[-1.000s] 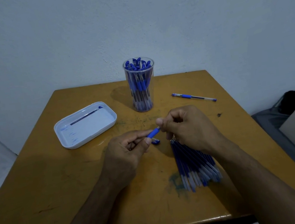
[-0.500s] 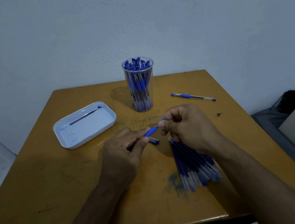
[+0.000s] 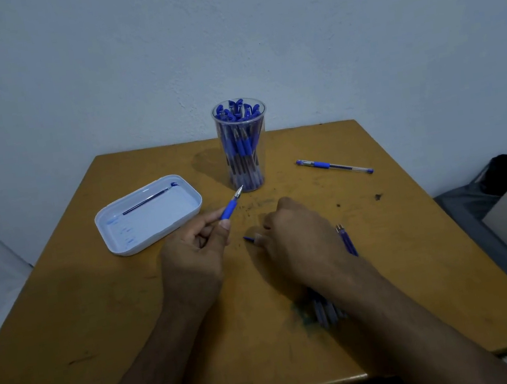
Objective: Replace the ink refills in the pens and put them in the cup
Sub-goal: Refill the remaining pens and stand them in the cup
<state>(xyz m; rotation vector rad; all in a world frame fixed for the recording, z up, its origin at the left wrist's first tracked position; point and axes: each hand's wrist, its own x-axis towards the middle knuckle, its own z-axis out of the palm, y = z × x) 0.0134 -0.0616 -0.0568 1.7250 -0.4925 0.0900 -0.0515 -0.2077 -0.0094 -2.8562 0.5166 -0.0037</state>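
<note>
My left hand (image 3: 194,258) grips a blue pen (image 3: 231,205) with its bare metal tip pointing up toward the cup. My right hand (image 3: 297,237) is down on the table with curled fingers pinching a small blue cap (image 3: 250,239). Under my right wrist lies a pile of blue refills (image 3: 347,240), mostly hidden by the arm. A clear plastic cup (image 3: 243,147) full of blue pens stands at the back centre of the table.
A white tray (image 3: 148,216) with one used refill (image 3: 149,199) in it sits at the left. One capped blue pen (image 3: 333,166) lies at the back right. The wooden table (image 3: 101,327) meets a wall behind; a box and dark fabric are off the right edge.
My hands have parted. The left one has turned the pen so its tip points up and away. The right one has dropped to the table onto the blue cap.
</note>
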